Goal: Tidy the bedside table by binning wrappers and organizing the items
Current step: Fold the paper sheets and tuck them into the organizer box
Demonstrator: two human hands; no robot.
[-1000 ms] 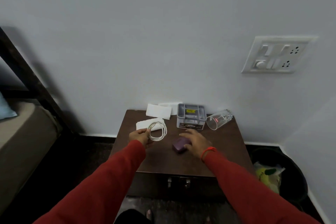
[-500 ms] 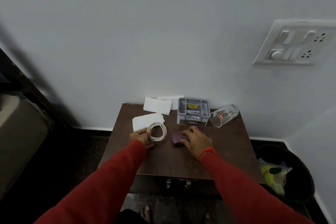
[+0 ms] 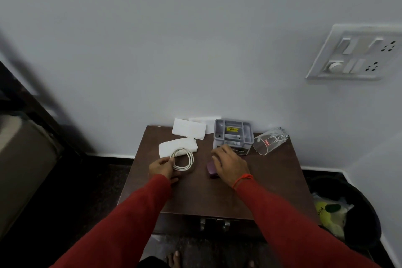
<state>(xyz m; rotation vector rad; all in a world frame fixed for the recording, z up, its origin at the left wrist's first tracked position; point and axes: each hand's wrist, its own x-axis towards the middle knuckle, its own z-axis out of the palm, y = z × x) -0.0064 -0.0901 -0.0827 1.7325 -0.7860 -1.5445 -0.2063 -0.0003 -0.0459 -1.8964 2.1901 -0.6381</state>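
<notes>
A coiled white cable (image 3: 183,159) lies on the brown bedside table (image 3: 272,180), partly over a white tissue (image 3: 174,146). My left hand (image 3: 162,167) pinches the coil's left side. My right hand (image 3: 230,164) rests over a small purple case (image 3: 211,169), fingers closed around it. Behind my right hand stands a grey compartment organizer (image 3: 233,135). A clear glass (image 3: 269,140) lies tipped on its side to the organizer's right. Two more white paper pieces (image 3: 189,129) lean at the back against the wall.
A black bin (image 3: 365,213) with a yellow-green wrapper (image 3: 328,215) inside stands on the floor at the right. A bed frame (image 3: 32,115) is at the left. A switch panel (image 3: 356,52) is on the wall. My bare toes (image 3: 176,257) show below the drawer.
The view has shifted slightly. My right hand has slid a little toward the organizer over the purple case. My left hand stays on the cable coil.
</notes>
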